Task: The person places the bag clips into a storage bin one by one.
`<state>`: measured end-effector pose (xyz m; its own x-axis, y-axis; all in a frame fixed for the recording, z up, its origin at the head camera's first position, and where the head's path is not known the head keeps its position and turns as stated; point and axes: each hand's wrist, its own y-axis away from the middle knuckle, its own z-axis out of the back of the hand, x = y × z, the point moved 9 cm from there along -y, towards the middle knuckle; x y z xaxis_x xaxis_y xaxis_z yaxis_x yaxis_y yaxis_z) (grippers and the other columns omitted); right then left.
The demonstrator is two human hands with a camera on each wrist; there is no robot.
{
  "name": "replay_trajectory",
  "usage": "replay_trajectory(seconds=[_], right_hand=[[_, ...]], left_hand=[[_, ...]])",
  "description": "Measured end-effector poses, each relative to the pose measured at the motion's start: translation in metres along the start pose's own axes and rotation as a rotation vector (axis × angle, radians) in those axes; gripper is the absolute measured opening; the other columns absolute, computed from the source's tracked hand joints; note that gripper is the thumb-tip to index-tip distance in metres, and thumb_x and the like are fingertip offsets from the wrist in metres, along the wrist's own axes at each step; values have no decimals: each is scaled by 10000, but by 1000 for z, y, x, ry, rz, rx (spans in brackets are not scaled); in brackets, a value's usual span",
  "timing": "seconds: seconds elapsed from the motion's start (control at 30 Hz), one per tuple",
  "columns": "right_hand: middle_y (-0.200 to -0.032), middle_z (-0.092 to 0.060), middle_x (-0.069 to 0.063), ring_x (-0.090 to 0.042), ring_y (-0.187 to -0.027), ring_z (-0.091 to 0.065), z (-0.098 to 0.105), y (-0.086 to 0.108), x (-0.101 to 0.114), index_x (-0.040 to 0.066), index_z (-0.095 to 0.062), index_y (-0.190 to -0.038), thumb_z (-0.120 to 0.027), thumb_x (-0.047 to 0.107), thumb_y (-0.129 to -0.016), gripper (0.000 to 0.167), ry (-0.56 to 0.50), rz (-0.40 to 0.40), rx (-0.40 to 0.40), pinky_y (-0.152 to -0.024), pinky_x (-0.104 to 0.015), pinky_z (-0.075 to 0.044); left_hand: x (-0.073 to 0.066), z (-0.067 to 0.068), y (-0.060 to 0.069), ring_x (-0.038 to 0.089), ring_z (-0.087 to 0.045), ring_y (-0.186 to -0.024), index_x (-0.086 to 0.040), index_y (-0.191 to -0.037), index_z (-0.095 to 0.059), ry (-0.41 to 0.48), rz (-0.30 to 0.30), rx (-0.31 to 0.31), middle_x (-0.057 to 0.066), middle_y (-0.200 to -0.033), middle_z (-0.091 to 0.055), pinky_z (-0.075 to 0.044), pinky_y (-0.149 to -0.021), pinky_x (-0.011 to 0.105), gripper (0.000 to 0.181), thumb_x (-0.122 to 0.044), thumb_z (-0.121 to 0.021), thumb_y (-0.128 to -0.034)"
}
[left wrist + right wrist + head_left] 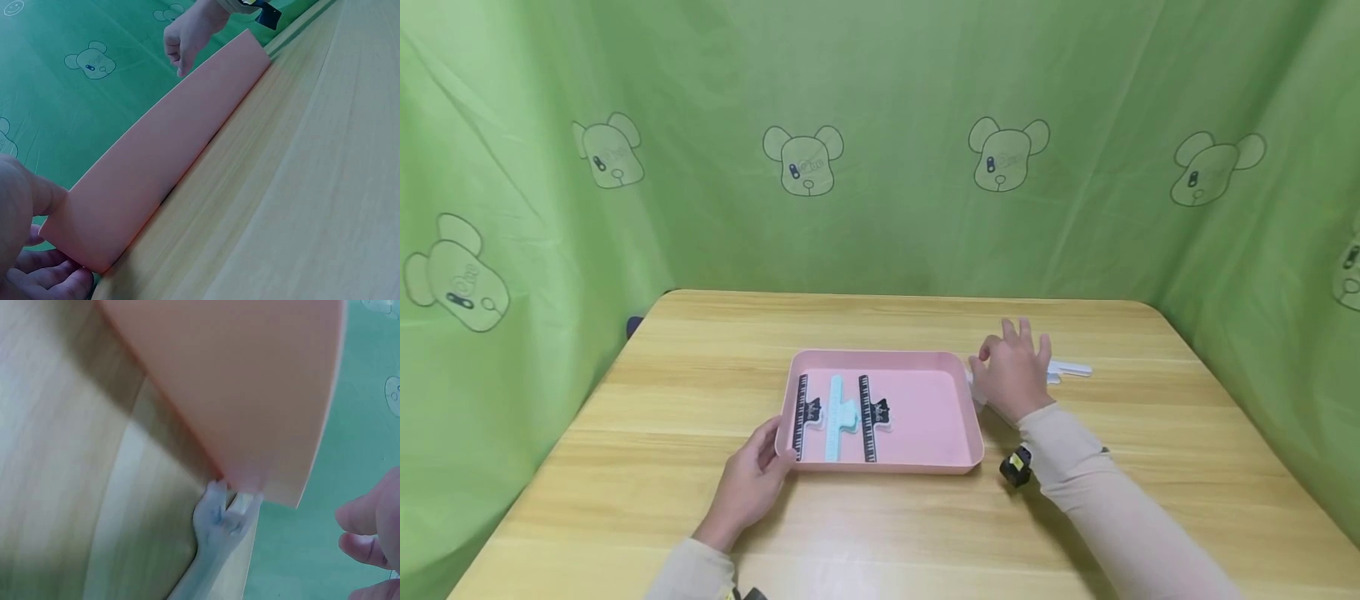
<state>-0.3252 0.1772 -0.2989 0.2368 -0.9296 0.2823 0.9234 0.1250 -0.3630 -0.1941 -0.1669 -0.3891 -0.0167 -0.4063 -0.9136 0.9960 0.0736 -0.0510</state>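
A pink tray (936, 417) lies on the table with three long-jawed clips in a row: a black keyboard-patterned clip (801, 421), a light blue clip (835, 425) and another black keyboard-patterned clip (868, 425). My left hand (748, 483) grips the tray's left front side, thumb at the rim and fingers beneath. Beyond the tray's right side hovers my right hand (1015, 371), several fingers extended, thumb and forefinger close together with nothing visible between them. Below it, a whitish clip (219, 531) sits against the tray's outer wall.
More white clip pieces (1071, 368) lie on the wooden table (1150, 433) to the right of my right hand, which partly hides them. A green curtain (902, 242) with bear-head prints surrounds the table's back and sides.
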Motion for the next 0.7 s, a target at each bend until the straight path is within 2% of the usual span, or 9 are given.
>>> replay_trajectory(seconds=[0.37, 0.7], right_hand=[[-1438, -346, -347, -538, -1381, -157, 1, 0, -24, 57, -642, -800, -642, 220, -866, 176, 12, -42, 32, -1096, -728, 15], [-1457, -299, -352, -539, -1391, -103, -2, 0, -44, 21, -676, -899, -608, 212, -879, 204, 42, -95, 93, -1091, -730, 42]], left_hand=[[1, 0, -1, 364, -441, -1308, -12, -1464, -368, -1, 6, -2, 246, -1467, -391, -419, -1048, 348, 562, -86, -591, -953], [2, 0, 1, 356, -439, -1312, -7, -1464, -364, 2, -1, -2, 241, -1470, -390, -413, -1053, 343, 566, -90, -591, -953]])
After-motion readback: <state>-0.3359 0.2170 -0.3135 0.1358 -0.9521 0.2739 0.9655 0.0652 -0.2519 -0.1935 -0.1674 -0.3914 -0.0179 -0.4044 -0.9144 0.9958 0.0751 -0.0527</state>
